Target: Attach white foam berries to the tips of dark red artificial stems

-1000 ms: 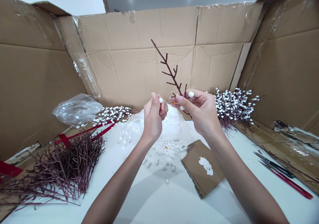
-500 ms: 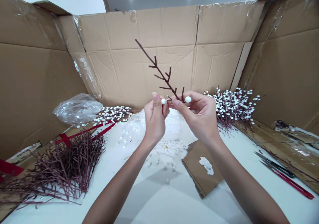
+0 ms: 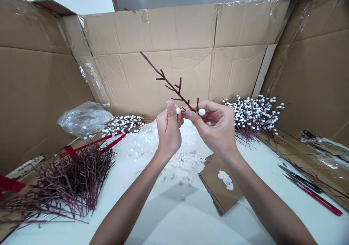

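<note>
Brown twig (image 3: 175, 89), pinched by the right hand (image 3: 219, 128), looks light and possibly brittle; hold its main stem (image 3: 183, 97). Left hand (image 3: 169, 133) pinches a white bead (image 3: 178, 111), likely slippery.

1. At the table's (image 3: 163, 219) left: twig pile (image 3: 79, 179), plastic bag (image 3: 84, 117) behind.
2. Middle: loose beads (image 3: 188, 160); above, bead (image 3: 178, 111) in left fingers (image 3: 170, 115), branch (image 3: 171, 85) in right fingers (image 3: 195, 118).
3. Right of the loose beads: cardboard piece (image 3: 216, 187).
4. Farther right: two tools (image 3: 305, 182), side by side.
5. Behind those: beaded stems (image 3: 255, 116).

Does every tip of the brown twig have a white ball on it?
No, the brown twig in the right hand has several upper tips with no ball on them.
</note>
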Available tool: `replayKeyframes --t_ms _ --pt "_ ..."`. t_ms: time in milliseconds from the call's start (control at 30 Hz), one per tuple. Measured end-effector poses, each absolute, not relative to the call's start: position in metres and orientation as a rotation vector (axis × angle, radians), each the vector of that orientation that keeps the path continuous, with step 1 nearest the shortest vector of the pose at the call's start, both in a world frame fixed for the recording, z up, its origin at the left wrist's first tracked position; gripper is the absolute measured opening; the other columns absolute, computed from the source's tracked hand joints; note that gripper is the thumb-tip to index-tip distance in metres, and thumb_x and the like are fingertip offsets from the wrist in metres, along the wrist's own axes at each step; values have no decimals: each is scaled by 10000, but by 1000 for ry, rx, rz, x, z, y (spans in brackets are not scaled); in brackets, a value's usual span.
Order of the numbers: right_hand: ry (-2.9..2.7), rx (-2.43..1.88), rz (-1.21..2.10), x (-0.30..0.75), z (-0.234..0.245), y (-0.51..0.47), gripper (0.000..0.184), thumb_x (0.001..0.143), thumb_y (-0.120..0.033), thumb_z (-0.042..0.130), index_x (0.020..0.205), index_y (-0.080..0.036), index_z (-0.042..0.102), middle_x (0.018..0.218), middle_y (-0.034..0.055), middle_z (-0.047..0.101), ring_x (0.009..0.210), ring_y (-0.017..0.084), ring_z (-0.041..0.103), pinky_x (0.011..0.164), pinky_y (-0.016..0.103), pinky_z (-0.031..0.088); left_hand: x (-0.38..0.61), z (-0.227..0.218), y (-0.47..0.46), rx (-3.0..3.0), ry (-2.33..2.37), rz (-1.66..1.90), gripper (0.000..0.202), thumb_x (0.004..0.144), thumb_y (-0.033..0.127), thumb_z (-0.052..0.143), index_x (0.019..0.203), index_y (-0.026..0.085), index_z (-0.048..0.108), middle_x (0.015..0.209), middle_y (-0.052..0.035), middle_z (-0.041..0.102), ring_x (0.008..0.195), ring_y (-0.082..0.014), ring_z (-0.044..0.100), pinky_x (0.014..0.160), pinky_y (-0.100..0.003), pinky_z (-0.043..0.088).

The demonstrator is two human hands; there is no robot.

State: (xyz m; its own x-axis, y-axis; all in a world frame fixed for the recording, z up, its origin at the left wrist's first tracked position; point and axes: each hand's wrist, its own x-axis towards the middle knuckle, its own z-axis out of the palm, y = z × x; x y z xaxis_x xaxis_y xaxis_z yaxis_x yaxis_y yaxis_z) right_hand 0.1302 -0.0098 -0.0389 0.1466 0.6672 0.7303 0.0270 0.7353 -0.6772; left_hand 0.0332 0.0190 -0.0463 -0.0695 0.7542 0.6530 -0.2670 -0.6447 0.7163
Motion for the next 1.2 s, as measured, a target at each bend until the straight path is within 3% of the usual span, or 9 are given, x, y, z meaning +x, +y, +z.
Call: replayKeyframes --t_ms 200,433,667,967,1200 --pt "-1382 -625 505 131 -40 -11 87 738 -264 711 719 -180 704 681 11 691 623 123 636 568 222 529 34 -48 20 1541 548 1843 563 819 618 470 485 180 356 500 41 278 454 -80 224 451 -256 215" --pt "-1356 -545 695 137 -38 -5 118 715 -297 744 749 -186 723 753 15 706 687 142 653 688 295 569 33 -49 20 1589 539 1850 570 817 642 443 495 183 341 507 39 274 461 -84 221 456 -264 208" --pt "-1354 -448 826 140 -38 0 100 695 -244 770 741 -183 706 732 -7 679 721 128 660 731 281 568 34 -47 20 1559 481 1886 574 810 637 475 487 181 341 504 47 256 443 -68 196 428 -252 193" --pt "-1305 -462 737 136 -39 -2 135 663 -235 788 647 -181 666 645 -19 667 644 114 662 574 202 543 36 -51 20 1606 526 1922 537 849 606 444 532 186 339 503 49 263 455 -75 204 443 -255 203" --pt "-1310 -499 660 131 -38 -4 150 677 -248 772 612 -176 658 647 -18 664 611 95 649 563 179 548 36 -54 20 1633 578 1979 536 870 585 420 529 192 292 517 44 255 475 -83 214 461 -265 205"
